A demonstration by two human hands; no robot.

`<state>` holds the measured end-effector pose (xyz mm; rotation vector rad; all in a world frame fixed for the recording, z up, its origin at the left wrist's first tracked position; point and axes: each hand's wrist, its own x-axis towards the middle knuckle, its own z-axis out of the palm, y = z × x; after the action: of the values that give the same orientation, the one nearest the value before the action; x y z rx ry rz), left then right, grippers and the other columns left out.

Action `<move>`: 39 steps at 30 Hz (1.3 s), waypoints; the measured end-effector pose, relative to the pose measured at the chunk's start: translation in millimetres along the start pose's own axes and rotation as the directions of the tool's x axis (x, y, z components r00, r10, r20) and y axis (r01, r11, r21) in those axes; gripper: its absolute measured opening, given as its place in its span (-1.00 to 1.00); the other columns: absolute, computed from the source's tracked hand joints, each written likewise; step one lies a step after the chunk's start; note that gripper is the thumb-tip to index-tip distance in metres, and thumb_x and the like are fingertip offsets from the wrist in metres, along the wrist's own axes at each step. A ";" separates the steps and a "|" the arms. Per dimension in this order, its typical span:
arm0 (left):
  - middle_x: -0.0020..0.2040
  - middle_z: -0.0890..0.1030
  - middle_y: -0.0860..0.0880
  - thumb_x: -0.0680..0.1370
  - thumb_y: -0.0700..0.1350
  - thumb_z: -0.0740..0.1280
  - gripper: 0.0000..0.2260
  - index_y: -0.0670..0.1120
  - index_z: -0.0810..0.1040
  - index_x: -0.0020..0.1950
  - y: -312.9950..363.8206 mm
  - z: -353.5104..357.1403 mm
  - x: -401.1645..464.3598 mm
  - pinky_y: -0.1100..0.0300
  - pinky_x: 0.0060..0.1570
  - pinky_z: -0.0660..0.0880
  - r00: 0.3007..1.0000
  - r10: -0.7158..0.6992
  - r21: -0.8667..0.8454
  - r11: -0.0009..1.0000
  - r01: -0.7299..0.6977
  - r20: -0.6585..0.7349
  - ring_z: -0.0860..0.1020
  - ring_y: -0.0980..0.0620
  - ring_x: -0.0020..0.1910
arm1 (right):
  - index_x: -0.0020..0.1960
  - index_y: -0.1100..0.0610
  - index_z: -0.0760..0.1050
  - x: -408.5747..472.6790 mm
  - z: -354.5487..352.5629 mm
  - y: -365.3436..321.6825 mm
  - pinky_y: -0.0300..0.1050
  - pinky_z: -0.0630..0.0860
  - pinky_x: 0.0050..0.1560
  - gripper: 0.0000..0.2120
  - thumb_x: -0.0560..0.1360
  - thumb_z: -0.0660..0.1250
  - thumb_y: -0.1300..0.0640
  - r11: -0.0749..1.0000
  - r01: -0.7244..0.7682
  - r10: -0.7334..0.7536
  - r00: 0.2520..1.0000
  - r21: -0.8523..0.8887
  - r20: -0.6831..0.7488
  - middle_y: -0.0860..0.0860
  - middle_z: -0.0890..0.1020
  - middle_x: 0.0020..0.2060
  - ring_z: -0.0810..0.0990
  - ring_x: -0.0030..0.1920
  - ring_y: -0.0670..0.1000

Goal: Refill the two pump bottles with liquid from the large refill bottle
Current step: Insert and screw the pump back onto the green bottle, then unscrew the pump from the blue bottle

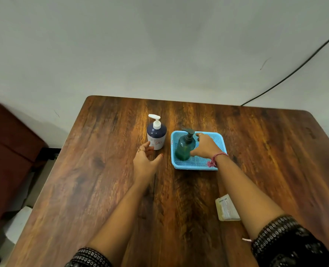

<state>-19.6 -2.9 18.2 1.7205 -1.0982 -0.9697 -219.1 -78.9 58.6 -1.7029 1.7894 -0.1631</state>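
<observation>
Wood-grain table (106, 189) fills most of my view, its near edge cut off by the bottom of the frame and its far corners rounded against a pale wall (159, 45). From where I sit the wide lens bends everything at the margins, so the dark red shape (7, 151) at the left edge stays unclear to me. A black cable (294, 72) runs down the wall to the table's far right corner.

Next in size, a blue mesh basket (198, 163) sits on the table right of centre. Inside it stands a teal pump bottle (184, 147), upright, with a dark pump head. My right hand (206, 146) reaches into the basket just beside that bottle, fingers spread loosely; its fingertips pass behind the bottle, and I cannot tell whether they touch it. A pink thread (215, 158) circles that wrist.

Left of the basket, apart from it, a navy and white pump bottle (157, 136) stands upright on the bare wood with a white pump. My left hand (145, 162) is spread wide just in front of it, the fingertips at its base, holding nothing.

Near my right forearm lies a small pale packet (227, 209), partly hidden by the arm, its print too blurred to read. I see no large refill bottle in view.
</observation>
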 end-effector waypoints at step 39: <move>0.07 0.37 -0.02 0.22 0.07 0.57 -0.36 -0.07 0.34 0.14 201.1 41.5 -18.1 0.05 0.00 0.59 0.888 0.429 0.067 0.903 -0.423 -0.166 0.50 0.06 0.03 | 0.13 0.07 0.57 -75.1 -144.2 -83.3 -0.10 0.59 0.08 -0.50 0.28 0.54 -0.12 0.608 0.564 -0.235 0.801 0.560 -0.551 -0.06 0.67 0.00 0.63 0.02 -0.12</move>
<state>-118.1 -46.4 194.0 1.4646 -1.3030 -0.5157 -229.0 -70.4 240.8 -1.5023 1.2640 -1.3580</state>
